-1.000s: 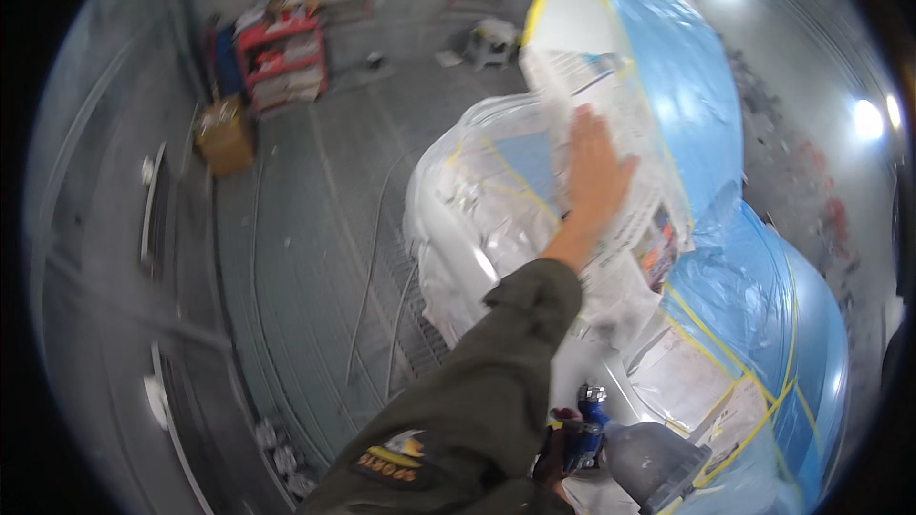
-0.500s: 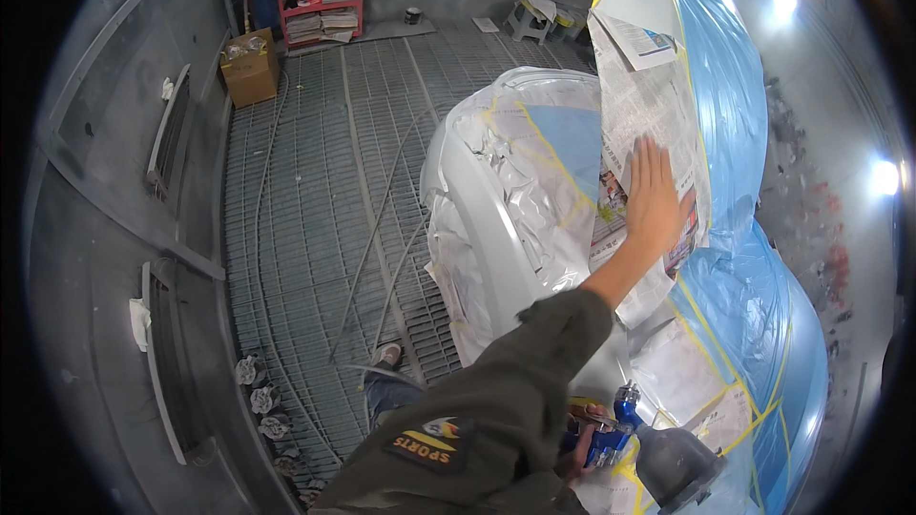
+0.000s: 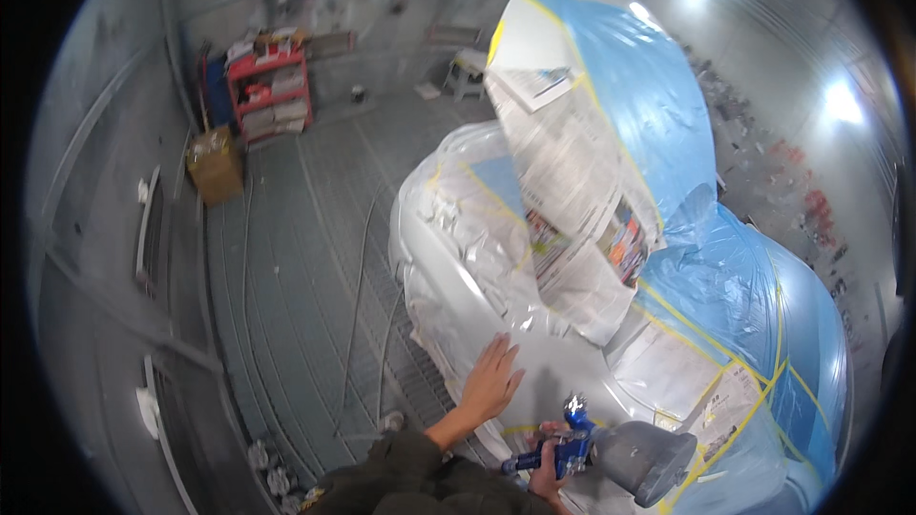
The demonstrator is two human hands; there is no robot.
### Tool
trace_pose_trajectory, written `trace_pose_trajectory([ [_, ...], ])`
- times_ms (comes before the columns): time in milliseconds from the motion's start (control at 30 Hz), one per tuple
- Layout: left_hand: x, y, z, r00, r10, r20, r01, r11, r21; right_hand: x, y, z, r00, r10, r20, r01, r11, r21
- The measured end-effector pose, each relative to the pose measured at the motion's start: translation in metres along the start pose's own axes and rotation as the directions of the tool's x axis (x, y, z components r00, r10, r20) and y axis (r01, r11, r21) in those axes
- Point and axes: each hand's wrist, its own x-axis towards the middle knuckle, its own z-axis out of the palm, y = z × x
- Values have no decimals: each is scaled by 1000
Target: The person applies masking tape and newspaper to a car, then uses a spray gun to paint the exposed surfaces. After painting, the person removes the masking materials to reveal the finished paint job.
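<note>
My left hand [image 3: 489, 383] is stretched flat with fingers out, over the edge of the silver car fender [image 3: 563, 377]; whether it touches the paint I cannot tell. My right hand [image 3: 548, 473] grips a blue spray gun [image 3: 574, 446] with a large grey cup [image 3: 641, 460], held low over the masked car body. Beyond the fender, newspaper sheets [image 3: 558, 167] cover the raised panel and the opening below it. Blue masking film [image 3: 649, 86] drapes the right side, edged with yellow tape [image 3: 687, 327]. Clear plastic wrap [image 3: 468, 224] covers the front end.
Hoses [image 3: 358, 272] run across the grated floor [image 3: 296, 257] at the left. A red shelf cart [image 3: 270, 95], a cardboard box [image 3: 216, 167] and a small stool [image 3: 466, 76] stand toward the back. Grey booth walls [image 3: 105, 162] close in on the left.
My left hand has left the newspaper and come back toward me, over the fender. The spray gun in my right hand shows more fully. The view has tilted up and turned right.
</note>
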Motion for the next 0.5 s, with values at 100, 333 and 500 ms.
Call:
trace_pose_trajectory([
  [100,22,-9,-36,997,-43,-59,47,997,62,4,15,1,995,-5,95,6,1000,-5],
  [333,175,-27,-115,948,204,-245,-143,959,245,22,17,46,999,47,17,-46,998,-50],
  [500,328,-26,-164,853,418,-314,-266,864,428,33,21,82,997,63,-45,-65,997,-50],
])
